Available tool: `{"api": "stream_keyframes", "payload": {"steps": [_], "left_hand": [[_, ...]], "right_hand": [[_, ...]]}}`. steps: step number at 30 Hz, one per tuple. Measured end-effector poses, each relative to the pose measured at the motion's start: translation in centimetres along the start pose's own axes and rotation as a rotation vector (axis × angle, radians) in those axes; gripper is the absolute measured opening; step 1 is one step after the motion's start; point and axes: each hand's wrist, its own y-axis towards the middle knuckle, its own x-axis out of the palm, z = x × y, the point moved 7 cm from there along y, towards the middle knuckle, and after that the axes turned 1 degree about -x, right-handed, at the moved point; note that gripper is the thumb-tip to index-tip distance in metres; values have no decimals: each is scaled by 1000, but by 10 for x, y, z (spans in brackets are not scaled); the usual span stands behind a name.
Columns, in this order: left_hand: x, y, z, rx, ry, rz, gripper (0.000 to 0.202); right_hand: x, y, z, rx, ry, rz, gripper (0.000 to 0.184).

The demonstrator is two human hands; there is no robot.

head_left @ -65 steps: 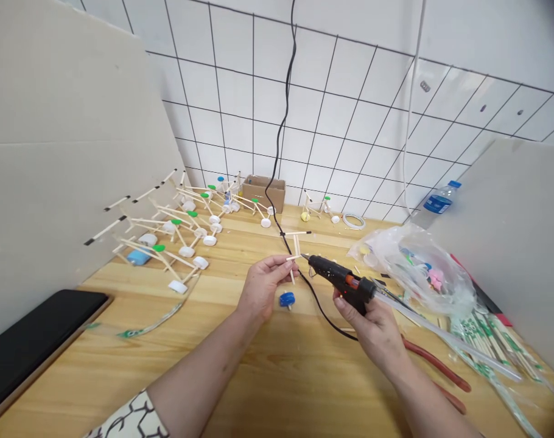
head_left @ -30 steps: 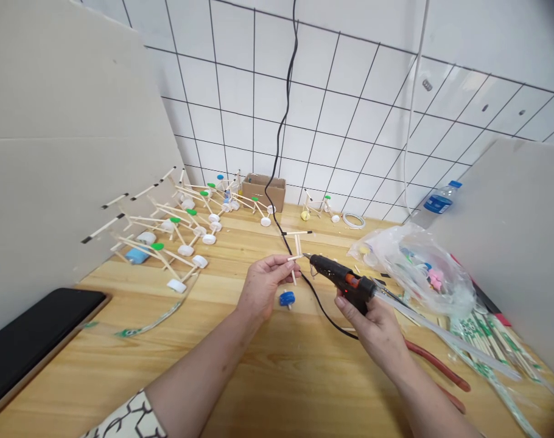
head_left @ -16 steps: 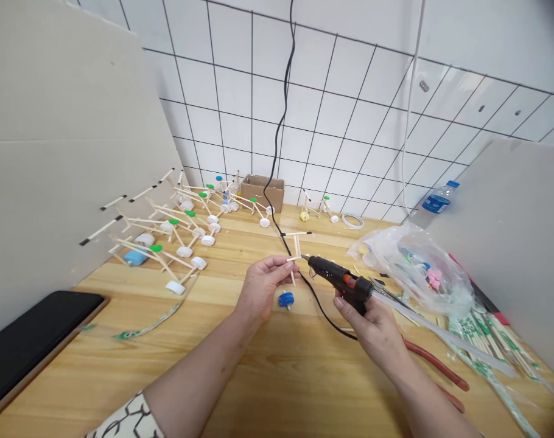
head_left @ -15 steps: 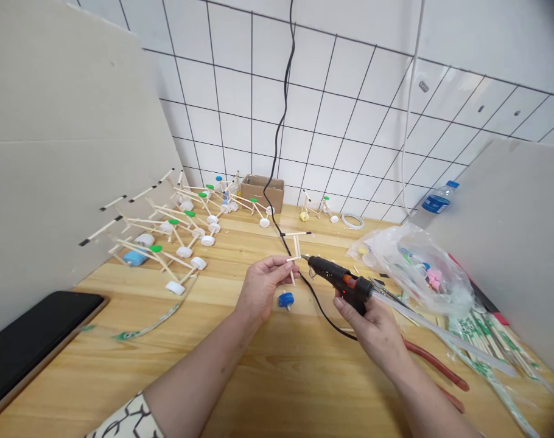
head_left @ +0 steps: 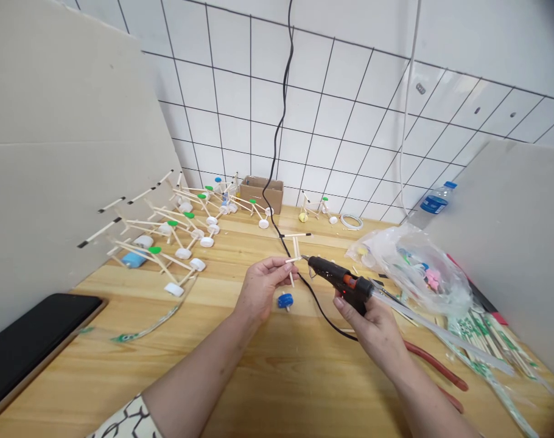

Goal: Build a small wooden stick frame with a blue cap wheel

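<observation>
My left hand (head_left: pixel 260 287) pinches a small frame of thin wooden sticks (head_left: pixel 295 250) and holds it upright above the wooden table (head_left: pixel 268 389). My right hand (head_left: pixel 372 325) grips a black hot glue gun (head_left: pixel 338 281) with a clear glue stick trailing from its back. The gun's nozzle points left and sits right at the stick frame. A blue bottle cap (head_left: pixel 285 300) lies on the table just below my left hand. The gun's black cord (head_left: pixel 277 152) runs up the tiled wall.
Several finished stick models with white and green caps (head_left: pixel 176 234) stand at the left by a grey board. A plastic bag of caps (head_left: pixel 416 274), red-handled pliers (head_left: pixel 434 368) and packs of sticks (head_left: pixel 491 347) lie right. A cardboard box (head_left: pixel 263 191), water bottle (head_left: pixel 434 198) and black phone (head_left: pixel 30 340) are around.
Almost nothing differs: both hands keep the stick frame and glue gun together, and the view has only drifted slightly.
</observation>
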Motion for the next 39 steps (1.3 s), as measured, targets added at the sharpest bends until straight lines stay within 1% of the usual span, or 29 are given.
{"api": "stream_keyframes", "payload": {"steps": [4,7,12,20,26,35,39], "left_hand": [[2,-2,-2,-16,24,0,24],[3,-3,-4,-25,47,-12,25],[5,-4,-7,-23,72,-32,24],[9,-7,-7,-17,117,-60,21],[10,-8,-7,-16,135,-71,20],[10,-9,-7,-9,133,-70,21],[10,-8,-5,6,130,-68,20]], "right_hand": [[-1,0,4,14,3,24,35],[-1,0,2,-4,16,37,32],[-4,-1,-1,-3,56,82,31],[-3,-1,-3,-19,38,51,33],[-5,-1,-3,-41,34,87,31],[-4,-1,-4,-40,24,92,29],[-5,-1,-9,-85,1,93,31]]}}
